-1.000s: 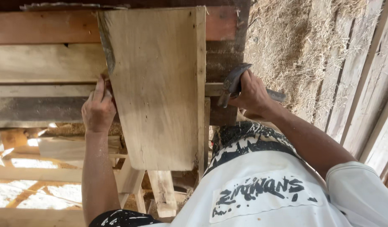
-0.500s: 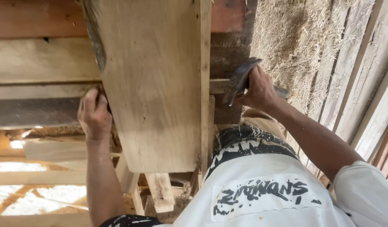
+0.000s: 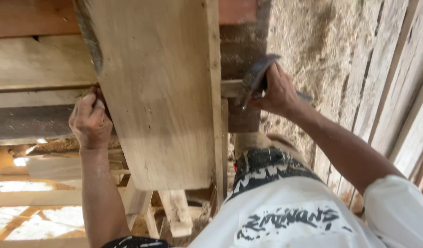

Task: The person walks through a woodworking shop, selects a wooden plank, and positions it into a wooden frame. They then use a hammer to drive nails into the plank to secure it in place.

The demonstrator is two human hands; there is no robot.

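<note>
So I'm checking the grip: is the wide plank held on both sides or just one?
One side only. The left hand grips the wide plank at its left edge; the right hand holds a hammer instead.

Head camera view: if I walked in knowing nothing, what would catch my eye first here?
The wide pale plank fills the middle of the view, with the left hand gripping its left edge. To its right, the right hand holds a dark metal tool against a wooden rail. Sawdust covers the wall behind that hand, and rough wooden boards run across the left.
</note>
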